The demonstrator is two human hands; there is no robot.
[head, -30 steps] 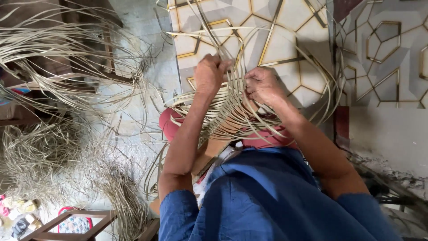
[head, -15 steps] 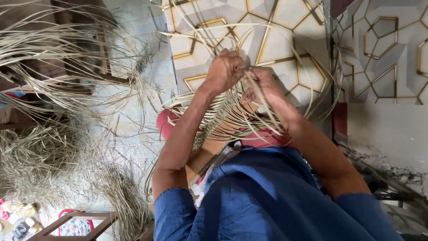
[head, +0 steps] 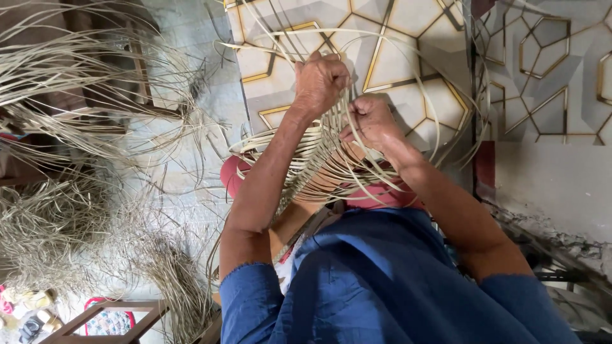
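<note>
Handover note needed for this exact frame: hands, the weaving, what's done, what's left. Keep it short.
Left hand: closed grip on pale cane strips at the far edge of the half-woven pale cane basket.
Right hand: fist closed on strips on the same edge.
Basket rests on the lap, over a pink round form.
Done: the lower body is woven in tight rows.
Left: long loose strip ends stick out unwoven.
Spare cane lies in heaps on the floor on the left.

Left of the pale floor tile with gold hexagon lines (head: 408, 57), loose cane strips (head: 76, 83) fan out above a tangled heap of fibre scraps (head: 57, 229), with a wooden frame (head: 108, 315) lower still, and a grey wall (head: 561, 178) to its right.
</note>
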